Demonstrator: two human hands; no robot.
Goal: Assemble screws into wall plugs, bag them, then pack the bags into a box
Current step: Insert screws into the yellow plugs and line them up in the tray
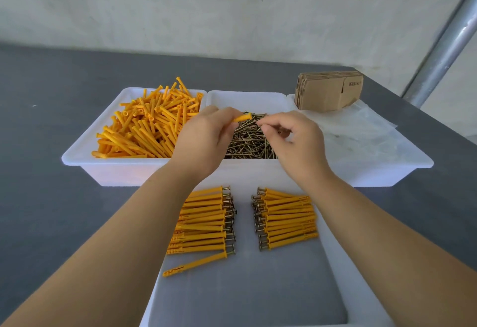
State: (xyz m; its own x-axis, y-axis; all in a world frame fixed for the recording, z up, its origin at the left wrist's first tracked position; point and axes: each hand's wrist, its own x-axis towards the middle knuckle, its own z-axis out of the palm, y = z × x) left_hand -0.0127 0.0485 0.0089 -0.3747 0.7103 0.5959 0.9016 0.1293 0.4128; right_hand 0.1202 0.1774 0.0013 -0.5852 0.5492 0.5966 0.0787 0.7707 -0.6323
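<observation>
**Hands meet over the screw tray, plug in one, screw in the other**

Hands work above the middle of three white trays at the far side of a grey table (64,89). The left hand (204,140) pinches one orange wall plug (242,118) between thumb and fingertips, its open end turned toward the right hand. The right hand (296,140) has its fingers curled, thumb and forefinger pinching a screw (254,122) whose tip sits just at the plug's mouth; whether it has entered the plug cannot be told.

The left tray (85,151) is heaped with loose orange plugs (144,130). The middle tray (247,99) holds a pile of dark screws (247,143), directly under both hands. The right tray (413,166) carries clear plastic bags (361,130), with a stack of flat cardboard boxes (327,91) standing at its far end.

Nearer the person, a shallow white tray (343,275) holds two rows of assembled plugs: the left row (204,220) with screw heads pointing right, the right row (289,218) with heads pointing left. One assembled plug (196,263) lies apart, just below the left row, tilted.
</observation>
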